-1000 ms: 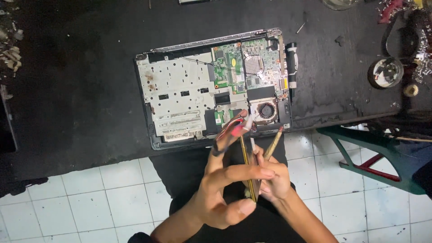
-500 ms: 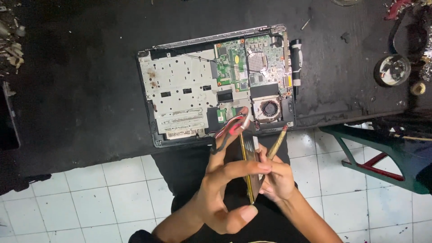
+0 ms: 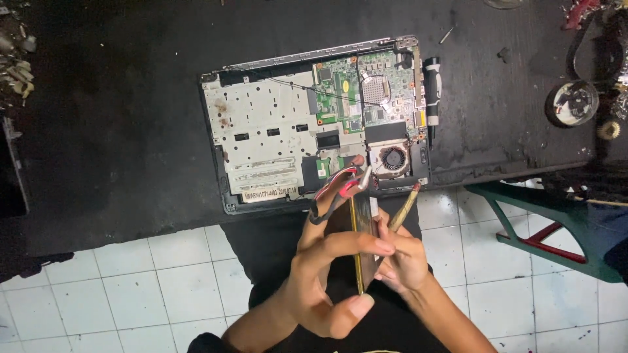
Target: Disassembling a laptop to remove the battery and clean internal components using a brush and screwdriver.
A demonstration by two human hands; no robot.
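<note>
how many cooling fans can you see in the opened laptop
1. The round black cooling fan sits in the lower right corner of the opened laptop, just beyond the left hand. Others may be hidden under the metal plate.

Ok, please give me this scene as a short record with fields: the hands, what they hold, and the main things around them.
left hand: grips a thin flat part held on edge, with red and black wires at its far end
right hand: on the other side of the part, holding a brush
laptop: opened, board and fan bare, on the black table
screwdriver: beside the laptop
floor: white tiles
</note>
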